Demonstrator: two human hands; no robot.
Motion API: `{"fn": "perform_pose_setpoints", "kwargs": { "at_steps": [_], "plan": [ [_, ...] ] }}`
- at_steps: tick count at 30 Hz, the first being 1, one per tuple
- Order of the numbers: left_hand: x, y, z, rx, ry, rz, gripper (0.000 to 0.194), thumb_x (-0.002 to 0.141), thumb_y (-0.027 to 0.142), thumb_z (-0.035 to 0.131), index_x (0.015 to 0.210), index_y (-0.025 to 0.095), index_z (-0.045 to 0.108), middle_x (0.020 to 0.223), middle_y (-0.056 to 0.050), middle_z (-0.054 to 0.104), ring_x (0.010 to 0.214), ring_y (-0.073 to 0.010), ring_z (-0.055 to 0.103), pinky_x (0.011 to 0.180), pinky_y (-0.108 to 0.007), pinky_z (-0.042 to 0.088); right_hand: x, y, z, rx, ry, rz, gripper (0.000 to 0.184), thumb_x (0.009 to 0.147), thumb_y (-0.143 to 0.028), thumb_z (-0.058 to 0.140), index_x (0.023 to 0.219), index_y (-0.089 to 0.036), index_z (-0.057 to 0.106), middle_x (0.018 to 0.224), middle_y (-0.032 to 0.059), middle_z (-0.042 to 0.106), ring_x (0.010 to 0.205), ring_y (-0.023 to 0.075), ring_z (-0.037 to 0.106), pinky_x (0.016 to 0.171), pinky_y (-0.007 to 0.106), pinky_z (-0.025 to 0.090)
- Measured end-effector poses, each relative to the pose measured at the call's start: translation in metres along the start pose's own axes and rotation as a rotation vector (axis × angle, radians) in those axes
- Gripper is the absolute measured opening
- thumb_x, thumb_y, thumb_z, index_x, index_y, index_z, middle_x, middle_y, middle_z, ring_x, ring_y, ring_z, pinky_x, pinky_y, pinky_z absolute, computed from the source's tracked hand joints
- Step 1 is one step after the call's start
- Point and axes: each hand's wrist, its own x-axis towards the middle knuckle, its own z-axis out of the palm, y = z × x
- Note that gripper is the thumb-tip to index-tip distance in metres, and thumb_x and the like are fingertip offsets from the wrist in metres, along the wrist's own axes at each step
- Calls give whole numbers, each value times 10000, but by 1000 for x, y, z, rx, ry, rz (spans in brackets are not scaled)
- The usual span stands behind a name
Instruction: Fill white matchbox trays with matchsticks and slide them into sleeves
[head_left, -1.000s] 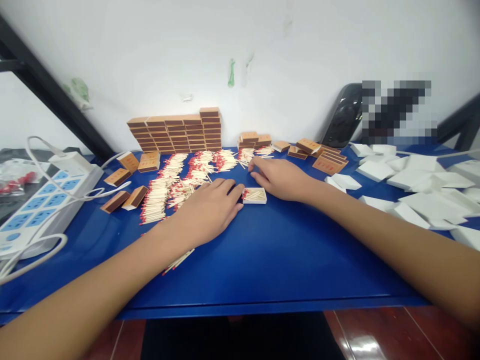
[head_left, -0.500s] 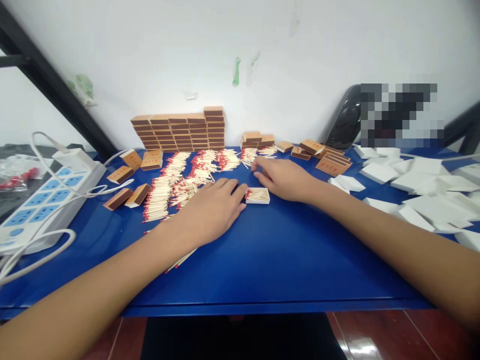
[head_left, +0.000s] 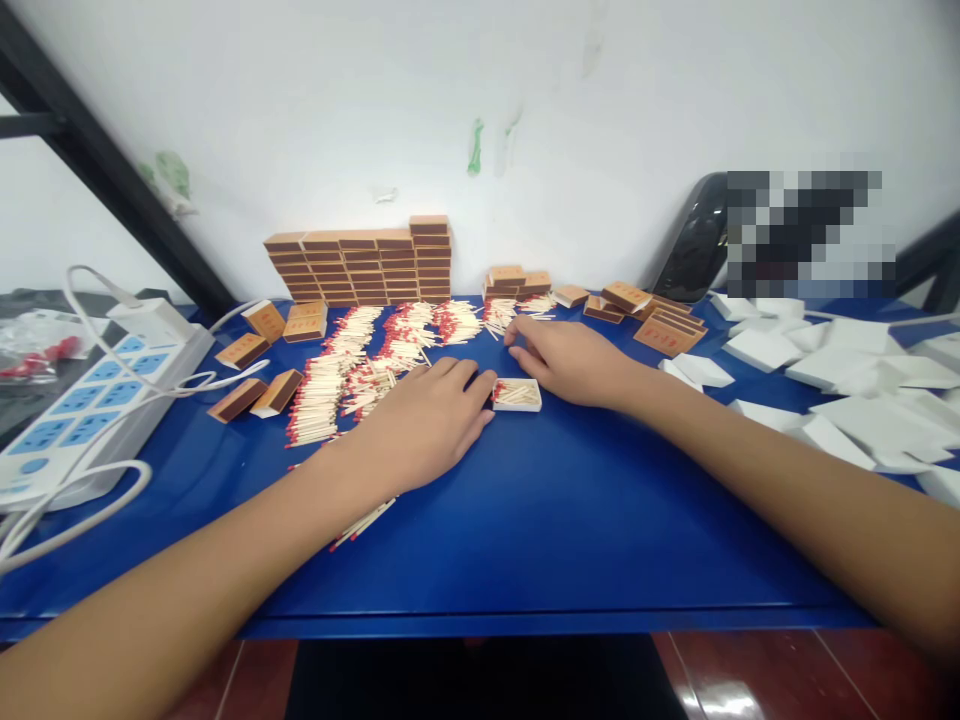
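A small white matchbox tray (head_left: 529,405) lies on the blue tabletop with red-headed matches (head_left: 514,391) inside. My left hand (head_left: 431,420) rests palm down at its left end, thumb and index finger closed about that end. Beyond the tray, my right hand (head_left: 566,358) is open, fingers bent and slightly apart, close to a small heap of loose matches (head_left: 499,316); nothing shows in it. Long rows of matches (head_left: 319,395) spread left of and behind my left hand. Several more matches (head_left: 367,522) lie under my left wrist, partly covered.
Stacked brown matchboxes (head_left: 360,268) stand against the wall. Loose matchboxes (head_left: 244,350) lie at the left and flat sleeves (head_left: 670,332) at the right. A pile of white trays (head_left: 840,365) covers the right side. A power strip (head_left: 97,400) with white cables occupies the left.
Both hands and the tray keep nearly the same places. The whole view has shifted very slightly.
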Motion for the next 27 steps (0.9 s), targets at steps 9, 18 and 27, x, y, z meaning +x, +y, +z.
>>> {"fn": "perform_pose_setpoints", "kwargs": {
  "at_steps": [9,18,27],
  "plan": [
    [3,-3,0,-17,56,4,362,1141,357,466,1369,148,653,1355,-153,698,1236,-328,675,1030,-482,557,0,-1,-1,5,-3,11,252,1083,-285,480,1280,-192,608,1150,131,803,1000,304,735,771,353,424],
    [5,-5,0,-71,99,-15,396,1134,455,515,1347,175,697,1303,-137,730,1199,-323,698,1025,-480,564,0,-2,-2,18,-13,16,238,1084,-281,481,1272,-202,603,1186,128,800,1019,304,736,781,357,440],
    [5,-8,3,-112,144,-18,384,1114,456,546,1297,172,728,1267,-124,751,1182,-321,708,1028,-489,573,-2,-17,-8,-37,-51,107,256,1103,-257,447,1303,-192,592,1263,149,793,1070,325,744,748,364,449]
  ]
}}
